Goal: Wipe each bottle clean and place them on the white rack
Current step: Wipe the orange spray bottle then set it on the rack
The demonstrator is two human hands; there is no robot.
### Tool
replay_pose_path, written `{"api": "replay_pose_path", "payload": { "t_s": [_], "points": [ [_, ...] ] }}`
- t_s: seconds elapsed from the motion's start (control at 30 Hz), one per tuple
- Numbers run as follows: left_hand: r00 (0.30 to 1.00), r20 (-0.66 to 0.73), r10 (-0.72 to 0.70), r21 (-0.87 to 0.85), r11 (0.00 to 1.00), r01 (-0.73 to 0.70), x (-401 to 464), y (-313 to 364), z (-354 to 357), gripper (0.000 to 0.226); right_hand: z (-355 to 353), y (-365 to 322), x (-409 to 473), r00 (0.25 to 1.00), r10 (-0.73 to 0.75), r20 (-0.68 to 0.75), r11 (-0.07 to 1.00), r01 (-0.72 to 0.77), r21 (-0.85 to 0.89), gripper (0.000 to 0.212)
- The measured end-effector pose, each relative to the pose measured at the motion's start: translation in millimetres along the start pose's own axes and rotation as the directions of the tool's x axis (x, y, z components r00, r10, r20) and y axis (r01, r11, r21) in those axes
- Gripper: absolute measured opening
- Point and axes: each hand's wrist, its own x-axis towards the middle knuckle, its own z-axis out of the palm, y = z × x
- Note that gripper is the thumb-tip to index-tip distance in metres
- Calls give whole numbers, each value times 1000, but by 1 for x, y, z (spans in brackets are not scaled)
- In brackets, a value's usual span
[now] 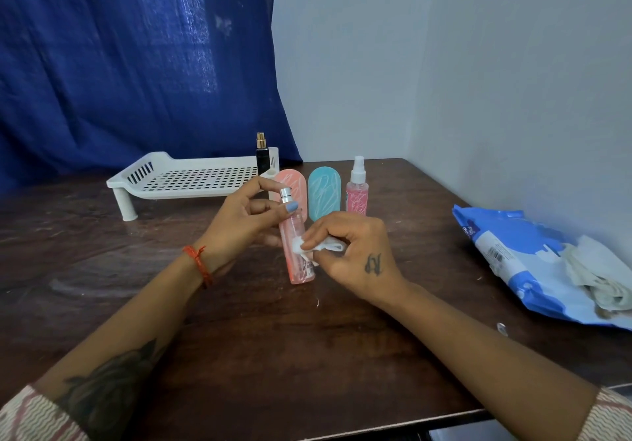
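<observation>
Hands: left (239,221) grips pink bottle (297,252); right (355,249) presses wipe (321,246) against it.

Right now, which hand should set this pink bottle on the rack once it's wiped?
Left, probably. The left hand already grips the pink bottle and is nearer the white rack; the right hand holds the wipe.

Table (307,355): dark wood, worn, faint sheen. Rack (191,178): white perforated plastic, matt. Held bottle (297,252): clear glossy plastic, shiny metal-looking nozzle. Curtain (136,64): blue woven cloth.
</observation>
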Motion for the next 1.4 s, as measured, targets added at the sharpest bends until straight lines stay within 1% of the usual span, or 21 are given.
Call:
{"api": "replay_pose_path", "payload": {
  "t_s": [0.17,0.2,0.27,0.33,0.37,0.47,0.53,0.6,0.67,0.77,0.9,1.0,1.13,1.2,1.27,1.33,1.4],
  "points": [
    [1000,8,-8,-30,1000,8,1,-2,-2,27,-1,2,1,978,209,-23,977,-208,40,16],
    [1000,14,-11,-35,999,11,2,-2,-2,28,-1,2,1,975,223,-27,974,-221,46,16],
    [999,34,-10,-39,999,12,2,-2,-2,30,-1,1,2,979,204,-27,977,-202,66,16],
    [999,52,-3,-29,1000,4,2,-2,-3,26,-2,-1,2,984,176,1,980,-176,94,15],
    [998,60,2,-16,1000,-1,2,-2,-3,25,-3,-1,2,982,187,23,976,-188,108,15],
    [996,88,-6,26,1000,3,2,0,-4,23,-4,-2,2,952,295,76,949,-301,87,13],
    [994,107,-18,32,999,15,2,1,-5,23,-3,-1,2,938,341,66,937,-344,54,12],
    [992,120,-25,39,999,21,2,1,-5,24,-2,-1,1,940,340,34,939,-341,46,12],
    [991,130,-26,56,998,18,2,0,-5,26,-2,-1,2,955,296,9,953,-296,61,13],
    [990,136,-29,68,997,20,2,0,-6,28,-3,-3,1,976,214,38,973,-217,76,13],
    [988,142,-56,52,997,49,4,-1,-7,34,-4,-2,1,962,261,85,962,-266,62,14],
    [984,163,-75,49,996,68,4,-3,-6,41,-3,-1,0,957,285,61,957,-287,38,13],
    [980,178,-85,35,996,80,4,-2,-7,44,-3,-1,1,951,307,17,950,-308,45,14],
    [980,180,-89,42,996,83,4,-2,-8,46,-4,-2,2,953,299,57,951,-302,62,14],
    [980,177,-95,48,995,88,3,-2,-9,48,-5,-4,3,941,309,134,946,-319,60,13],
    [979,175,-100,47,995,93,3,-2,-9,48,-6,-5,3,915,352,197,930,-365,33,13],
    [979,171,-107,41,994,102,3,-2,-9,50,-6,-4,3,895,390,219,916,-401,11,14]
  ]
}}
